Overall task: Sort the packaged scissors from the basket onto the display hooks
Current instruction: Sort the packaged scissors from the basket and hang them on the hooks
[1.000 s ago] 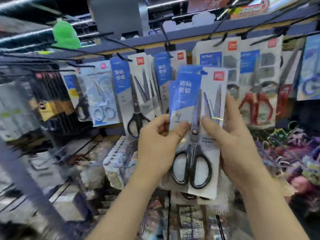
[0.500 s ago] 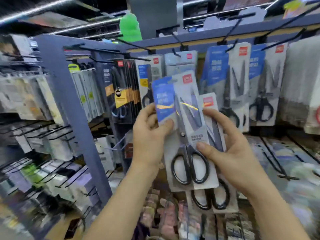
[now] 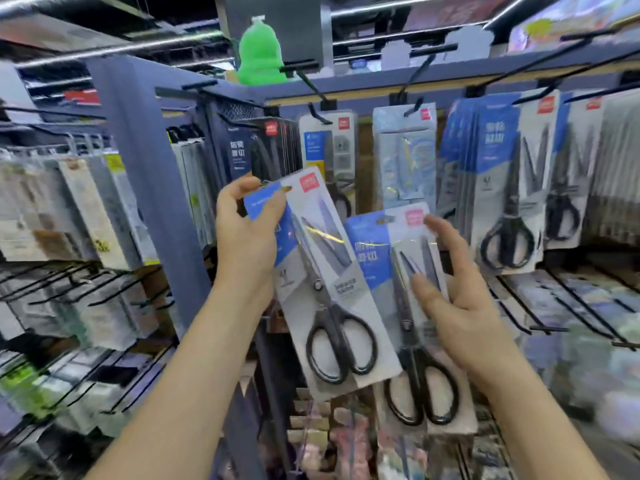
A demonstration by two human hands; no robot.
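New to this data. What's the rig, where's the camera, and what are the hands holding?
No machine: a person's two bare hands, filmed by one wide-angle camera worn on the head, looking forward and down. One view only. The left hand grips the tilted scissors pack by its top; the right hand holds the second scissors pack, thumb on its front. No table: ahead stands a shop rack whose display hooks carry similar hanging packs.

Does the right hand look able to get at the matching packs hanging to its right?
Probably yes. The right hand, gripping its scissors pack, sits below-left of those hanging packs with nothing visible between; the left hand and its tilted pack are on the far side.
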